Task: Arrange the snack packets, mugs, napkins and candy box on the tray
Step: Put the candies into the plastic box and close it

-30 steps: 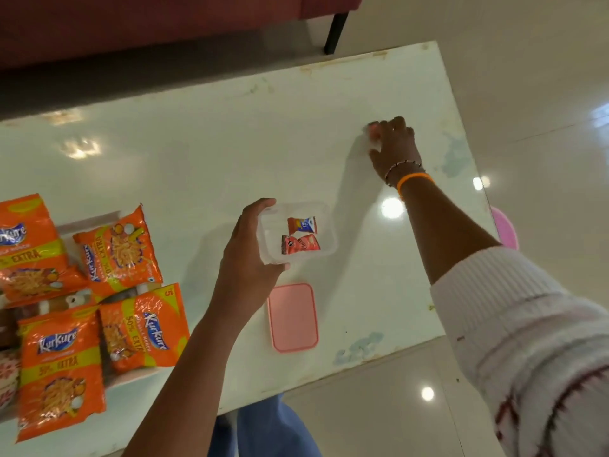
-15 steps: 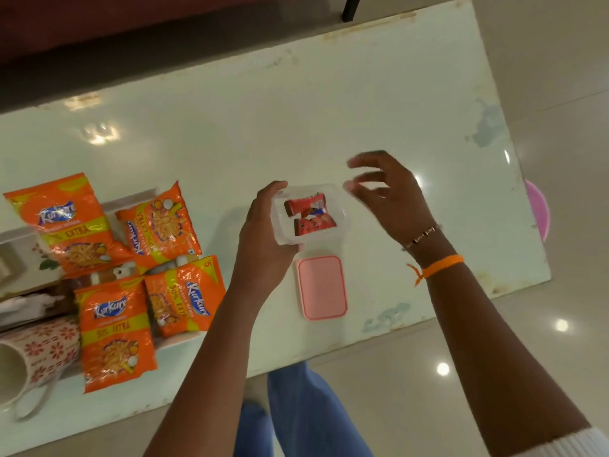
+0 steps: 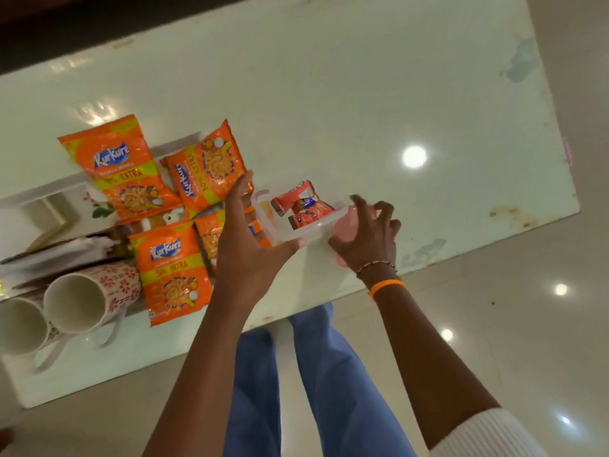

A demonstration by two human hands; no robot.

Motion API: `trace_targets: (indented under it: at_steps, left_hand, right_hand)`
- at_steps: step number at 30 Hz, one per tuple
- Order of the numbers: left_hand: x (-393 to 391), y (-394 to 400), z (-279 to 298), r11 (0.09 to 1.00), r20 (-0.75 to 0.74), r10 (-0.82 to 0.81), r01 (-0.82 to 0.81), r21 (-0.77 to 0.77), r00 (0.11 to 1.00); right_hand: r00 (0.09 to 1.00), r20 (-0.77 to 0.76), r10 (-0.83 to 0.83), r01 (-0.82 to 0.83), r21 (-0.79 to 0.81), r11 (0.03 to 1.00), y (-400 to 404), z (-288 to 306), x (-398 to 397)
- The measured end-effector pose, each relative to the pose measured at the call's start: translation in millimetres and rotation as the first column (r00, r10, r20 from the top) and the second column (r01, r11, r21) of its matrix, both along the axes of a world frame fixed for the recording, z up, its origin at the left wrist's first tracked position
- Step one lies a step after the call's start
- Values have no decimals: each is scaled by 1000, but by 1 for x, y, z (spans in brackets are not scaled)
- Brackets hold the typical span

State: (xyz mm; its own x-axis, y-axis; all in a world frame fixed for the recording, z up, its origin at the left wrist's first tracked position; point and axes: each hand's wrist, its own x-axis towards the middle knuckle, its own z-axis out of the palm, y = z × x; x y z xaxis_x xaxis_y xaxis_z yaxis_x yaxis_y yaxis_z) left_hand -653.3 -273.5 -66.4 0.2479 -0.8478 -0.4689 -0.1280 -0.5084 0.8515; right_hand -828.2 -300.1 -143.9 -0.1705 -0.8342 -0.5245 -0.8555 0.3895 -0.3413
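My left hand (image 3: 247,245) holds a clear candy box (image 3: 280,234) above the table, with red wrapped candies (image 3: 303,206) inside. My right hand (image 3: 372,239) grips the pink lid (image 3: 346,225) against the box's right end. On the white tray (image 3: 43,196) at the left lie several orange snack packets (image 3: 122,169) (image 3: 207,169) (image 3: 171,268), one partly hidden behind my left hand. White napkins (image 3: 59,255) lie on the tray beside them. Two floral mugs (image 3: 89,298) (image 3: 19,324) rest on their sides at the tray's near left.
The glossy white table (image 3: 329,94) stretches to the right and back, with worn patches near its right edge (image 3: 520,57). My blue trousers (image 3: 316,374) show below the near edge, over a shiny tiled floor (image 3: 527,324).
My right hand came back from the table's far right, dropped a candy in the box and picked the pink lid up from the table. The view has swung left toward the tray.
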Motion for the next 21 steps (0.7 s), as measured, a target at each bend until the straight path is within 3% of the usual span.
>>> trace_targets:
  at_steps: [3,5,6,8,10,11,13,16,21]
  left_hand:
    - [22,14,10,1000,-93,29,-29,1,995]
    - [40,24,18,999,-190,51,-52,-3,981]
    - [49,30,22,998,-225,67,-69,-2,972]
    - [68,41,26,996,-271,91,-93,5,958]
    - [87,54,29,996,-310,91,-95,5,946]
    - [96,60,31,997,-323,76,-79,5,943]
    - [109,71,32,1000,-341,30,-30,4,939]
    - [127,83,37,1000,-416,-8,17,17,909]
    - [144,98,45,999,-485,-36,48,11,874]
  right_hand:
    - [972,150,-180,199,-121,973,-2,28,-4]
    - [893,346,-288,372,-205,905,-1,57,-1]
    - [814,494,-307,462,-229,857,0,72,3]
    - [534,797,-282,609,-132,782,7,100,14]
    - [220,951,-216,601,42,798,17,118,34]
    - [137,973,-185,560,78,825,22,123,46]
    - [126,984,-125,455,54,889,32,129,72]
    - [215,974,-71,237,18,971,49,129,103]
    - [281,960,-22,11,20,1000,65,124,121]
